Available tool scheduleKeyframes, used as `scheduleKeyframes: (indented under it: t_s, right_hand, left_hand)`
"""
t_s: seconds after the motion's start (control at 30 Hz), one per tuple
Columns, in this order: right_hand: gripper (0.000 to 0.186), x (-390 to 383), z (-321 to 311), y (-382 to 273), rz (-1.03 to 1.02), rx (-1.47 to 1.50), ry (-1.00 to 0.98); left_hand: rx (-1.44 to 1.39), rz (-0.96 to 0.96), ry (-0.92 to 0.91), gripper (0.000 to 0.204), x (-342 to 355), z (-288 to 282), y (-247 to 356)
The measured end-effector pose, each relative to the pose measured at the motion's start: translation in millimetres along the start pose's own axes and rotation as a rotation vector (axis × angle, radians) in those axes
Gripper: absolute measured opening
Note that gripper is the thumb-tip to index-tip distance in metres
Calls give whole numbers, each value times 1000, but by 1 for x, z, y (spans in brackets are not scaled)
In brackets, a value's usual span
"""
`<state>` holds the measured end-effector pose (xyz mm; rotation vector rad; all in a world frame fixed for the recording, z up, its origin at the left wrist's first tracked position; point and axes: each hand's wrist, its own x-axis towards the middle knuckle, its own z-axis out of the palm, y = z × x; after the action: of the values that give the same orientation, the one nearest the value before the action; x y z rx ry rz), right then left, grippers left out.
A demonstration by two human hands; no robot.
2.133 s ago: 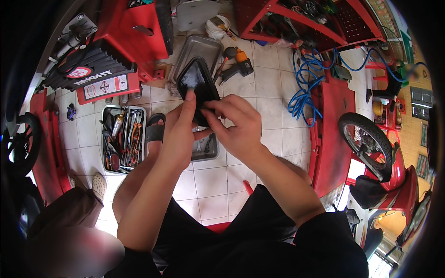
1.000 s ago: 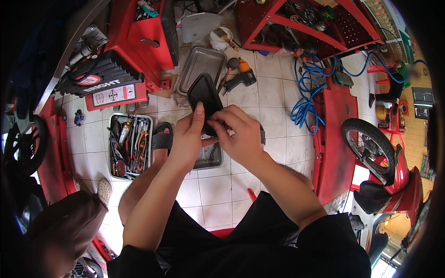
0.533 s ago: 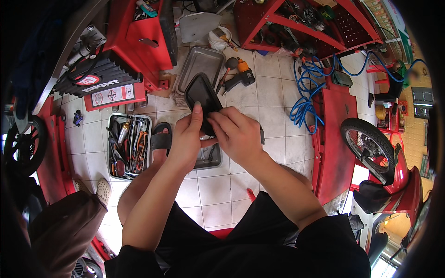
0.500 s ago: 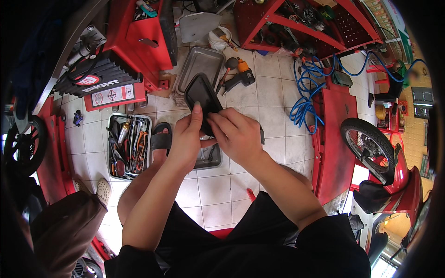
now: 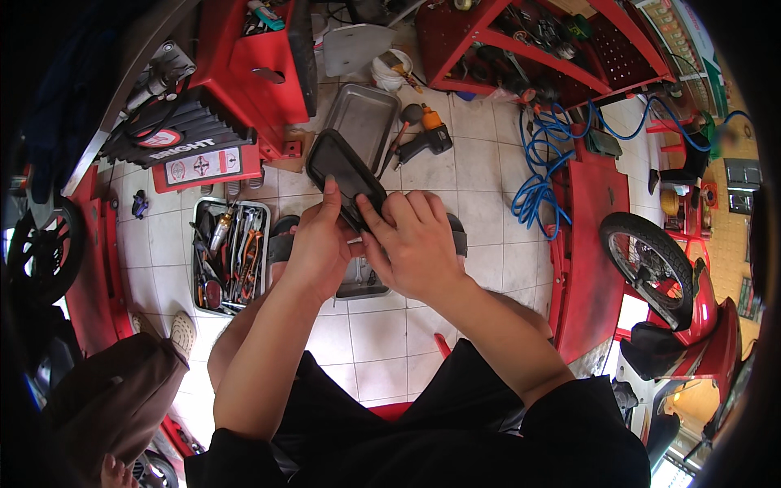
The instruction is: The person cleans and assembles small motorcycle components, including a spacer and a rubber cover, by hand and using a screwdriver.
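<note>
A flat black piece with rounded corners and a raised rim, much like a mirror housing or cover, is held up over the floor, tilted away to the left. My left hand grips its near left side, thumb lying on top and fingers underneath. My right hand holds the near right end, with the index finger pressed on its face and the other fingers curled. Below the hands, a grey metal tray with wrenches in it is partly hidden.
An open toolbox full of pliers and screwdrivers stands left. Beyond lie an empty metal tray and a cordless impact driver. A blue air hose coils right, beside a red lift. A co-worker's brown-trousered leg is at lower left.
The black piece has tilted further left and shows more of its face. My right index finger has stretched onto it. A co-worker's hand has appeared at the lower left.
</note>
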<state>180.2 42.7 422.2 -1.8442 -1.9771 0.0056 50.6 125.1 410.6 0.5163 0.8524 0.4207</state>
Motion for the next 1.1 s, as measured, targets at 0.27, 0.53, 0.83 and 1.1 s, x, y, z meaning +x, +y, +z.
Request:
scheduleKeyframes:
  t_s: [0.27,0.53,0.83,1.1]
  right_hand:
    - [30,-1,7,8,58,167,185]
    - [26,-2,8,20,-53,138,305]
    - [27,0,5,32,-200,42,247]
    - [41,1,-5,25,-193,-29,16]
  left_hand:
    - [202,92,105,57,1,9,-8]
    - [212,41,41,57,3,5,-11]
    - [184,22,-39,57,3,4,-11]
    - [232,20,15,58,4,0,-12]
